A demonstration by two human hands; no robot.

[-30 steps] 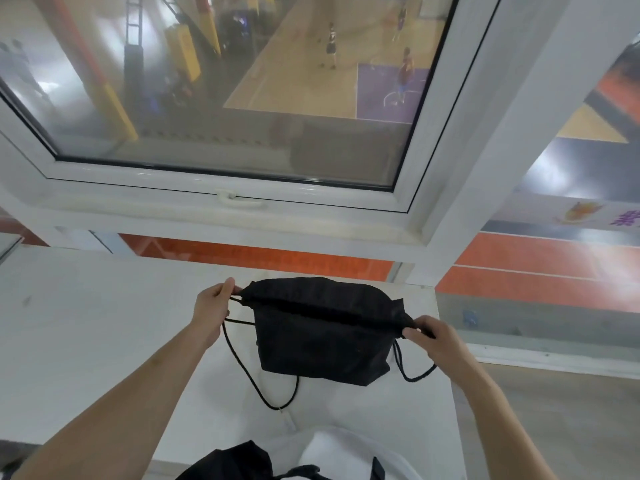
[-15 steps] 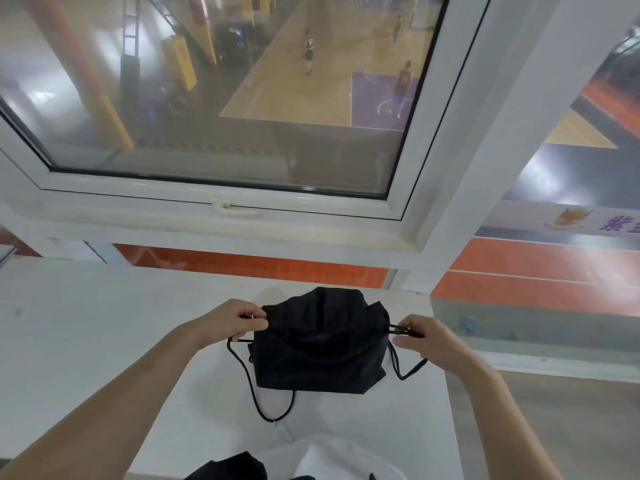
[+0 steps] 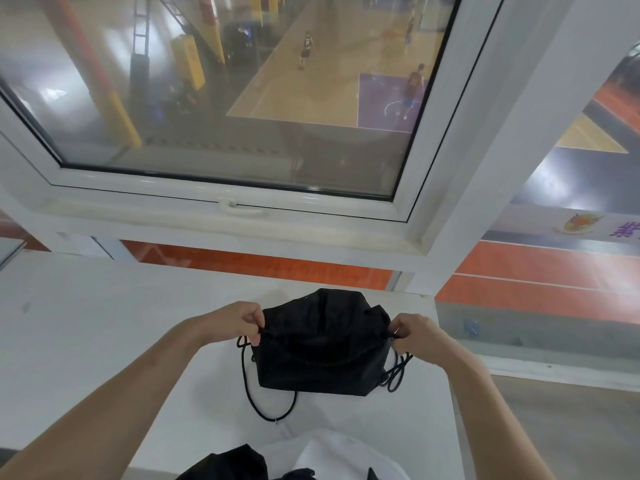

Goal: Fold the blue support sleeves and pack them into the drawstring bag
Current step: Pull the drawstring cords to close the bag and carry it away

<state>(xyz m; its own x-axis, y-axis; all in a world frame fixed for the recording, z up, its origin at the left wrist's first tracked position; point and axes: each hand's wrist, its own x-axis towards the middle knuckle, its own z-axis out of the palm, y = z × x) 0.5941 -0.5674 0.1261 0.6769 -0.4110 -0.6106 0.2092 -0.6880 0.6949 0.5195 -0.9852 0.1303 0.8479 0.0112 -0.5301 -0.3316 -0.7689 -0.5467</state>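
A black drawstring bag lies on the white table, its top bunched together. My left hand pinches the cord at the bag's left top corner. My right hand pinches the cord at the right top corner. Black cord loops trail onto the table below the bag on the left, and shorter loops hang on the right. No blue support sleeves are visible; the bag's inside is hidden.
A white window frame with a handle rises behind the table, looking down on a basketball court. The table's right edge runs just right of the bag. White and black clothing shows at the bottom.
Both hands moved inward toward each other along the cords, and the bag's top went from spread wide to gathered and bunched. The bag looks narrower and puffier.
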